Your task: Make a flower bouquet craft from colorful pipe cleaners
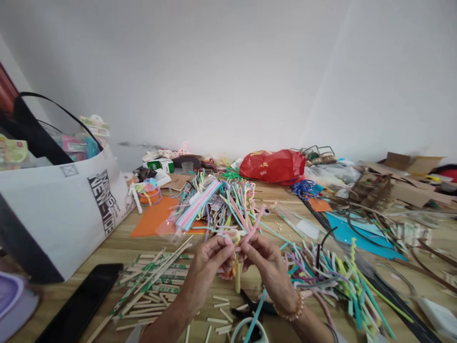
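Note:
My left hand [209, 263] and my right hand [264, 259] meet above the wooden table [117, 247], fingers pinched together. Between them is a small craft piece [235, 238] of pale yellow and pink pipe cleaners. My right hand pinches a pink pipe cleaner [255, 224] that rises up and to the right. My left hand grips the yellowish part, and a yellow stick [237, 278] hangs below it. A bracelet sits on my right wrist [291, 312].
A heap of coloured pipe cleaners [217, 200] lies behind the hands, more [335, 276] at right. Wooden sticks [153, 281] lie at left, a black phone [80, 305] beside them, a white tote bag [60, 209] far left. A red plastic bag [273, 165], cardboard [410, 183], black pliers [250, 307].

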Action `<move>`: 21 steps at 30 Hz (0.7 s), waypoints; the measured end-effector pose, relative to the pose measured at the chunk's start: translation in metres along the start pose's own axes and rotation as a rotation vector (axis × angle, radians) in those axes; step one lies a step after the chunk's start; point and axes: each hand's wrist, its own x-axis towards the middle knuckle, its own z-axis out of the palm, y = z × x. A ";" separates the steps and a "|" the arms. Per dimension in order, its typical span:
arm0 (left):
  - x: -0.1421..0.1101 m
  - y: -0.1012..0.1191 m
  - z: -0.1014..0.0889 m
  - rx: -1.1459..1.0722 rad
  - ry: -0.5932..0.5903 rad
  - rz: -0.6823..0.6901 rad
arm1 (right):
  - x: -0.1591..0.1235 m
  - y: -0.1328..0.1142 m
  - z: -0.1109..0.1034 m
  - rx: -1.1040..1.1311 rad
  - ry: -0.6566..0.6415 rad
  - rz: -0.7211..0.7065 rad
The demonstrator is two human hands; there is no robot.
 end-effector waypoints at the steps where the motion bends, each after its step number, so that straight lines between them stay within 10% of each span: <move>1: -0.001 -0.001 -0.001 0.080 0.005 0.031 | 0.000 0.000 0.000 -0.016 -0.015 0.006; 14: -0.005 -0.012 0.002 0.275 0.094 0.126 | -0.002 -0.001 -0.007 -0.472 -0.168 -0.053; 21: -0.010 -0.011 -0.003 1.152 -0.005 0.689 | -0.004 -0.006 -0.019 -1.025 -0.294 -0.182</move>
